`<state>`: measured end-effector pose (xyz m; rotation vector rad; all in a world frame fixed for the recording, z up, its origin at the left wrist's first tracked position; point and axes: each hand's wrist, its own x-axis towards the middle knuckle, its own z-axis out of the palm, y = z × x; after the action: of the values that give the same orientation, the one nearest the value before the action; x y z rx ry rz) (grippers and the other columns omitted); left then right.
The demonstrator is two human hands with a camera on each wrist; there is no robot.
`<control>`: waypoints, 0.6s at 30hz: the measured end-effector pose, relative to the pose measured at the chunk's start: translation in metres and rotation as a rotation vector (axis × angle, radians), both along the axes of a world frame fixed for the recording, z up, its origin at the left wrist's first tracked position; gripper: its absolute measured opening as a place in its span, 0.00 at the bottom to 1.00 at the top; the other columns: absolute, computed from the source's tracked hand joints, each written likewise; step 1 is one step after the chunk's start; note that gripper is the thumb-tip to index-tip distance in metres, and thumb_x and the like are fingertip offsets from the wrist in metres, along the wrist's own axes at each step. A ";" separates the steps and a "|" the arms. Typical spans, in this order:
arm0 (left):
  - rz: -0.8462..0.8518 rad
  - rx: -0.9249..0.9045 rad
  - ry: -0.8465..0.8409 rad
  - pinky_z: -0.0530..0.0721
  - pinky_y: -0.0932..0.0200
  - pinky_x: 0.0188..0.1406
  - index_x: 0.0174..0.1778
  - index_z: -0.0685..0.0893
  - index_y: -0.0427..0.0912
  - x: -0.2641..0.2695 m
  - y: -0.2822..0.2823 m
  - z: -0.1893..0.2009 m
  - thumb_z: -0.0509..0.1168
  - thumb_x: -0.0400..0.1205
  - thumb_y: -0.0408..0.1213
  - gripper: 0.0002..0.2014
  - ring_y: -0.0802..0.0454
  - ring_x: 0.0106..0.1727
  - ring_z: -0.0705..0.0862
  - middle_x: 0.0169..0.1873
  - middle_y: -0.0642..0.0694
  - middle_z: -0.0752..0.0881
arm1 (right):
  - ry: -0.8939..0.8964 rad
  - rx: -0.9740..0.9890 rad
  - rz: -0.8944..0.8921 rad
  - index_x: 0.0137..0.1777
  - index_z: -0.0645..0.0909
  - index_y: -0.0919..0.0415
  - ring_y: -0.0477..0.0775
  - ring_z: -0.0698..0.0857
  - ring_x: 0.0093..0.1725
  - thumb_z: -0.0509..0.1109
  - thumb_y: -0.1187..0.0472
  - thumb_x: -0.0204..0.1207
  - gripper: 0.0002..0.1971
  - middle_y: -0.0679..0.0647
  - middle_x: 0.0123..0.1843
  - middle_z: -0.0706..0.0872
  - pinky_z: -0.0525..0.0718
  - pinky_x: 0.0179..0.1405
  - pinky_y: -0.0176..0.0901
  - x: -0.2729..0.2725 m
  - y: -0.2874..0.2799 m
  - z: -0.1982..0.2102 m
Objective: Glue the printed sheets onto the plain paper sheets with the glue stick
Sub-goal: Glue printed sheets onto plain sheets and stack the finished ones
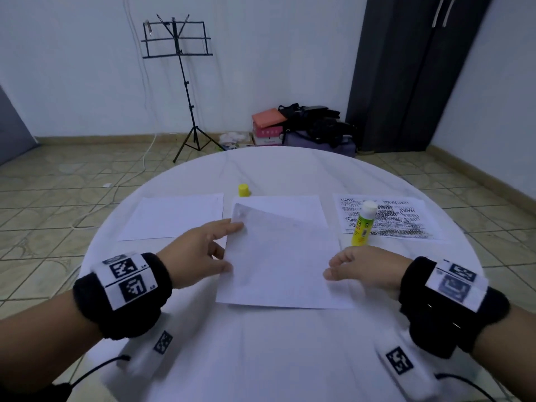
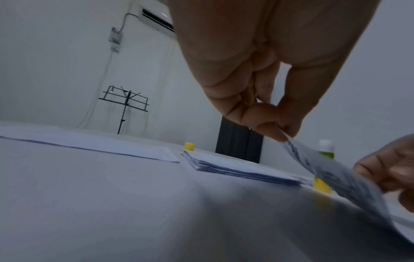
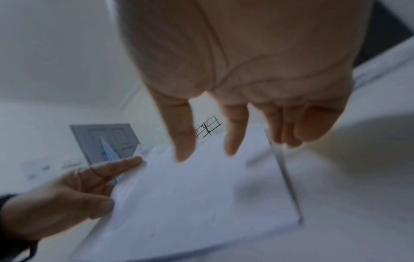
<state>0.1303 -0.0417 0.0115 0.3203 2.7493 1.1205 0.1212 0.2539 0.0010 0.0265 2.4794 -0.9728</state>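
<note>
We are holding a printed sheet (image 1: 278,256) print-down at centre frame, over the stack of plain sheets (image 1: 290,210); it is not yet pressed flat. More printed sheets (image 1: 406,216) are waiting at the right, under the uncapped glue stick (image 1: 364,224). Our left hand (image 1: 200,253) is pinching the sheet's upper left corner. Our right hand (image 1: 365,266) is hovering at the right edge, fingers loose, gripping nothing.

one glue stick (image 1: 363,222), one yellow cap (image 1: 244,190), two hands, one music stand (image 1: 177,39)
</note>
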 end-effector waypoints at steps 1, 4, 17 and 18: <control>0.017 0.037 0.003 0.80 0.75 0.40 0.68 0.72 0.63 -0.002 -0.002 0.002 0.72 0.74 0.25 0.34 0.69 0.35 0.83 0.71 0.65 0.68 | 0.000 -0.027 -0.059 0.39 0.78 0.58 0.48 0.72 0.35 0.75 0.52 0.72 0.12 0.51 0.37 0.74 0.67 0.33 0.37 -0.003 -0.003 0.000; 0.050 0.094 0.012 0.79 0.77 0.39 0.66 0.72 0.62 -0.015 -0.008 0.006 0.72 0.74 0.23 0.33 0.67 0.32 0.82 0.70 0.63 0.70 | -0.012 -0.057 -0.156 0.44 0.81 0.61 0.53 0.73 0.38 0.71 0.54 0.76 0.09 0.54 0.41 0.75 0.68 0.31 0.39 -0.012 -0.010 -0.002; 0.162 -0.356 -0.089 0.75 0.62 0.61 0.76 0.72 0.43 -0.111 0.017 0.013 0.72 0.77 0.40 0.30 0.47 0.67 0.78 0.70 0.44 0.77 | 0.149 0.329 -0.115 0.65 0.75 0.65 0.57 0.79 0.62 0.75 0.53 0.70 0.27 0.58 0.67 0.76 0.77 0.55 0.42 -0.075 -0.052 0.021; 0.146 -0.435 -0.113 0.72 0.60 0.67 0.77 0.70 0.42 -0.116 0.022 0.012 0.73 0.76 0.46 0.34 0.47 0.72 0.74 0.73 0.44 0.73 | 0.126 0.375 -0.094 0.66 0.75 0.64 0.57 0.79 0.64 0.76 0.52 0.69 0.28 0.58 0.67 0.76 0.78 0.57 0.43 -0.080 -0.056 0.023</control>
<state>0.0145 -0.0199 0.0235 0.0000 2.8489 0.5181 0.0415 0.1984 0.0235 0.2106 2.7654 -0.5463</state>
